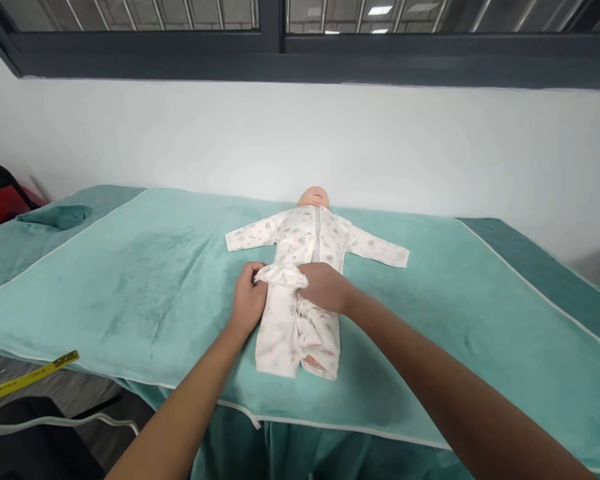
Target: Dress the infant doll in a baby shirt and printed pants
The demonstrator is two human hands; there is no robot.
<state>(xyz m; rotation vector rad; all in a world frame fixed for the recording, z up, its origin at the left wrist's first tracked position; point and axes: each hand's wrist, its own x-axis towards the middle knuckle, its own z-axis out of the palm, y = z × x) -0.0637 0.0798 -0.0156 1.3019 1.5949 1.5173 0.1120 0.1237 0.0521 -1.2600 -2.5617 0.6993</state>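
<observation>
Bunched romper [300,241] is pinched by left hand [249,301] and right hand [324,287], both grips clamped on it. Doll [314,197] could be dragged across towel [130,280] if fabric is tugged hard.

We see a teal plush blanket [145,280], its napped cloth matt and streaked where the pile lies brushed; a white printed baby suit [305,240] of thin, soft, creased knit; a pink plastic doll head [314,197], smooth and faintly glossy; a white wall [280,133], matt.

A yellow tape measure [30,377] lies beside the teal towel [145,280], a teal cloth bundle [55,217] farther back.
</observation>
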